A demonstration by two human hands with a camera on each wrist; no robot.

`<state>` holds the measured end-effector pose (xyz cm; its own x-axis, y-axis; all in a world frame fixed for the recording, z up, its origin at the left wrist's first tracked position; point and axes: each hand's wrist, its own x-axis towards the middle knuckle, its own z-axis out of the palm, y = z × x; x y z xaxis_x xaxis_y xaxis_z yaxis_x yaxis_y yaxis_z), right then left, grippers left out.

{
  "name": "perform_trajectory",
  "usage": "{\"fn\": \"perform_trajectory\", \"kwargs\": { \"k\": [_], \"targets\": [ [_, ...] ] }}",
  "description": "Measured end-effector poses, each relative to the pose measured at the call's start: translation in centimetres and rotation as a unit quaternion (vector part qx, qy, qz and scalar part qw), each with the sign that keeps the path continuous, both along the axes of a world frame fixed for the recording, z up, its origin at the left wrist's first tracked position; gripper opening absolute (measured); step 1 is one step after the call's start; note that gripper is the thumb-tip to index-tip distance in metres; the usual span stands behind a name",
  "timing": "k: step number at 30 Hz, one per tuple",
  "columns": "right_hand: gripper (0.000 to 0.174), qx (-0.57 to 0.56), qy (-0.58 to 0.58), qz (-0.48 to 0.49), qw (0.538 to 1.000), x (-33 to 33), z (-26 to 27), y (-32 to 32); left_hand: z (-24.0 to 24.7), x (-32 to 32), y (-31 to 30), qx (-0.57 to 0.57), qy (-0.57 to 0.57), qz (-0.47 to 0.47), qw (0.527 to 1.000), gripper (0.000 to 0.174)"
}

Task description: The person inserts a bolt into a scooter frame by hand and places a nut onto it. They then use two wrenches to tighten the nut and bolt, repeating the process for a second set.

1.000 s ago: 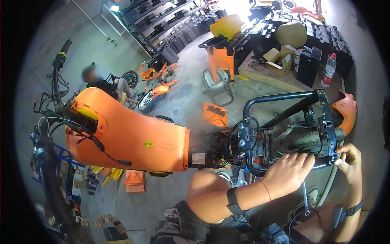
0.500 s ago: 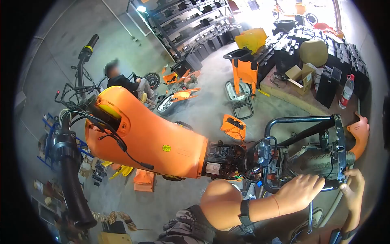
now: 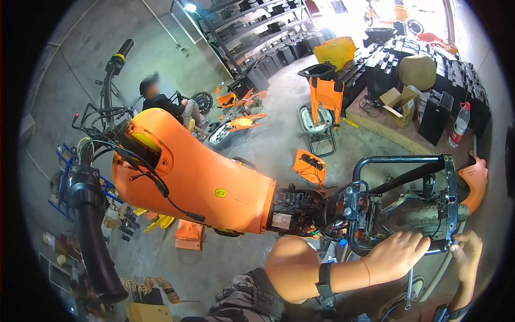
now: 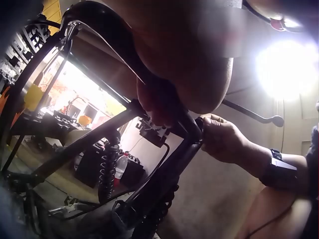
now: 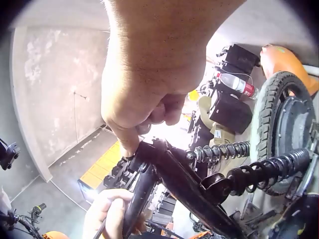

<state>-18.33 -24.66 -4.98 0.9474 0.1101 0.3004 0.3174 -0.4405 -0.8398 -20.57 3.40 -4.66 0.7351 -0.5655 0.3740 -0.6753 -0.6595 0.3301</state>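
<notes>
The left hand (image 3: 394, 255) grips a wrench (image 3: 409, 290) in the head view, its shaft hanging below the fist, close by the black frame (image 3: 397, 159). The right hand (image 3: 468, 252) has bent fingers touching the frame's rear corner (whether they pinch anything there, I cannot tell). From the left wrist, the wrench's ring end juts out above the right forearm, with a coil spring (image 4: 107, 174) beneath the tubes. From the right wrist, a knobbly tyre (image 5: 269, 117) stands beside the frame.
</notes>
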Motion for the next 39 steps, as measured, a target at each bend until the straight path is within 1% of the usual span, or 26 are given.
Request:
{"fn": "perform_trajectory", "kwargs": {
  "k": [1,5,7,11,13,14,16,17,19,20,22,23,25,26,28,32,35,37,38,39],
  "targets": [
    [0.038,0.024,0.009,0.002,1.000,0.0,0.0,0.0,-0.1,0.0,0.0,-0.001,0.001,0.000,1.000,0.040],
    [0.035,-0.007,0.027,0.011,1.000,-0.2,0.7,-0.5,-0.3,-0.1,-0.3,-0.006,0.001,0.005,1.000,0.040],
    [0.032,-0.022,0.089,0.021,0.996,-0.2,1.4,-0.6,-0.2,0.1,-0.2,-0.006,-0.001,0.002,1.000,0.040],
    [0.029,-0.034,0.078,0.035,0.996,-0.4,1.3,-0.9,-0.3,0.1,-0.2,-0.002,0.001,0.004,1.000,0.040],
    [0.036,0.004,0.120,0.042,0.992,-0.3,1.5,-0.7,-0.4,0.0,-0.3,-0.002,-0.001,0.005,1.000,0.040],
    [0.036,0.004,0.119,0.043,0.992,-0.2,1.5,-0.3,-0.5,0.0,-0.4,0.002,0.001,0.003,1.000,0.040],
    [0.046,0.083,0.051,0.056,0.994,0.1,1.4,0.8,-0.3,0.2,-0.3,0.008,-0.001,-0.001,1.000,0.040],
    [0.046,0.083,0.050,0.056,0.994,0.2,1.4,0.6,-0.3,0.1,-0.2,0.006,-0.004,-0.001,1.000,0.040],
    [0.055,0.018,0.113,0.027,0.993,0.3,1.1,-0.4,-0.2,0.0,-0.2,0.003,-0.007,0.001,1.000,0.040],
    [0.055,0.017,0.113,0.029,0.993,0.4,0.9,-1.0,-0.3,0.0,-0.3,0.004,-0.004,0.001,1.000,0.040],
    [0.047,-0.006,0.105,0.045,0.993,0.6,0.4,-1.6,-0.4,0.1,-0.3,0.006,0.000,0.001,1.000,0.040],
    [0.047,-0.005,0.106,0.046,0.993,0.5,0.5,-1.3,-0.5,0.1,-0.2,0.001,-0.009,0.003,1.000,0.041],
    [0.036,0.034,0.097,0.047,0.994,0.1,1.3,-0.3,-0.6,0.0,-0.2,-0.005,-0.015,0.004,1.000,0.041],
    [0.036,0.034,0.098,0.046,0.994,0.1,1.5,-0.2,-0.6,0.1,-0.2,0.001,-0.005,0.003,1.000,0.041],
    [0.026,0.023,0.102,0.060,0.993,0.1,1.8,-0.3,-0.3,0.1,-0.3,0.004,0.004,0.000,1.000,0.042],
    [0.025,-0.006,0.116,0.057,0.992,0.1,1.5,-0.9,-0.2,0.1,-0.2,0.006,0.018,-0.002,1.000,0.042],
    [0.024,0.021,0.086,0.045,0.995,0.0,0.8,-0.9,-0.3,0.1,-0.3,0.007,0.017,-0.001,1.000,0.042],
    [0.035,0.030,0.115,0.045,0.992,0.0,0.9,-0.7,-0.4,0.1,-0.4,0.007,0.020,-0.002,1.000,0.042],
    [0.035,0.031,0.113,0.044,0.992,0.1,1.1,-0.6,-0.5,0.1,-0.4,0.007,0.017,-0.002,1.000,0.042],
    [0.043,0.033,0.110,0.047,0.992,0.2,1.2,-0.5,-0.5,0.1,-0.3,0.007,0.014,-0.003,1.000,0.042]
  ]
}}
